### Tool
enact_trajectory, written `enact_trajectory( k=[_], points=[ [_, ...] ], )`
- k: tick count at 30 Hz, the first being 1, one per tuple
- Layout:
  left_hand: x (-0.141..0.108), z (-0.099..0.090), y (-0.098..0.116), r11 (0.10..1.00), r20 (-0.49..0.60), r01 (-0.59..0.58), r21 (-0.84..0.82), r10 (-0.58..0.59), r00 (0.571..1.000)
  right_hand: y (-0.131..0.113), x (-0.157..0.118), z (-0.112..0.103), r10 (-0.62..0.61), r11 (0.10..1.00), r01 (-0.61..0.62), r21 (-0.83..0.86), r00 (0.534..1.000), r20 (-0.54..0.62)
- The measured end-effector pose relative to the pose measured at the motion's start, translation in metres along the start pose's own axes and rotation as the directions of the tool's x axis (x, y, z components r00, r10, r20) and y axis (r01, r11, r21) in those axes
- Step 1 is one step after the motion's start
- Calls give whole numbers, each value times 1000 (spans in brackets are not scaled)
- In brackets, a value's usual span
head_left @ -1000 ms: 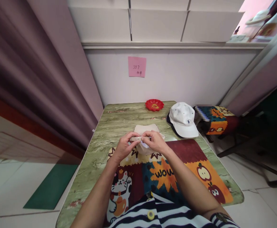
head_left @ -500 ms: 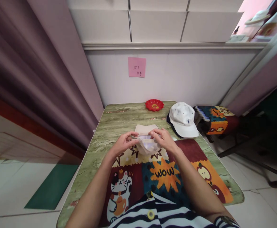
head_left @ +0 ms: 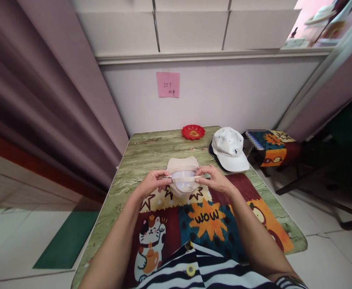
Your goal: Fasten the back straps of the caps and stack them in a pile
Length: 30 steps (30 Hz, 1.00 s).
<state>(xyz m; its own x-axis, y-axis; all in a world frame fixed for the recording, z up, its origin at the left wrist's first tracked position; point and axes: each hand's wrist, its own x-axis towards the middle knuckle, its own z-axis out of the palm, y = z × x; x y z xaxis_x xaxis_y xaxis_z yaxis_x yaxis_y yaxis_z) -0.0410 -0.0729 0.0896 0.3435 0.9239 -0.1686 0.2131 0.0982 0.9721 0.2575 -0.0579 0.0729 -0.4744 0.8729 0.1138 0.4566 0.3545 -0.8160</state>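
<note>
A pale beige cap (head_left: pixel 183 162) lies upside down near the middle of the table, its brim pointing away from me and its inside facing up. My left hand (head_left: pixel 157 180) pinches the left side of its rim between thumb and fingers. On the right side of the same rim, my right hand (head_left: pixel 212 178) is closed in a similar pinch. The cap's crown rests over the upper edge of a colourful mat (head_left: pixel 191 224). To the right, a white cap (head_left: pixel 230 146) with a small dark logo sits on top of a dark cap (head_left: pixel 211 151).
A red scalloped dish (head_left: pixel 193 132) stands at the back of the green wood-patterned table (head_left: pixel 121 176). Behind it is a wall with a pink note (head_left: pixel 168 84). A stool with a patterned cover (head_left: pixel 274 158) stands beyond the table's right side.
Both hands have moved apart to opposite sides of the beige cap's rim, the right one shifting outward. The whole view has shifted slightly. The other caps and the dish keep their places.
</note>
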Motion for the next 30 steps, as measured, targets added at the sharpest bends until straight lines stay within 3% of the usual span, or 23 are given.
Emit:
enact_trajectory(
  k=[13,16,19,22,24,30],
  points=[
    [-5,-5,-7,1000,-74,-9,-5,9,997,-2,-3,-4,4,999,-4,-50,1000,-16],
    [-8,-12,-4,997,-102,-30,73,37,994,2,-5,-4,9,992,-10,-127,1000,-5],
    [-9,-21,-2,963,-154,-86,257,128,980,5,-4,-2,-7,981,14,-192,999,35],
    [-6,-24,-4,875,-84,-172,453,233,969,6,0,1,-38,961,57,-271,996,75],
    [-1,-23,-8,838,-10,-199,508,236,972,8,4,4,-56,943,79,-324,995,82],
    [12,-15,-21,865,14,-217,452,237,971,10,14,11,-63,886,64,-459,998,18]
  ],
)
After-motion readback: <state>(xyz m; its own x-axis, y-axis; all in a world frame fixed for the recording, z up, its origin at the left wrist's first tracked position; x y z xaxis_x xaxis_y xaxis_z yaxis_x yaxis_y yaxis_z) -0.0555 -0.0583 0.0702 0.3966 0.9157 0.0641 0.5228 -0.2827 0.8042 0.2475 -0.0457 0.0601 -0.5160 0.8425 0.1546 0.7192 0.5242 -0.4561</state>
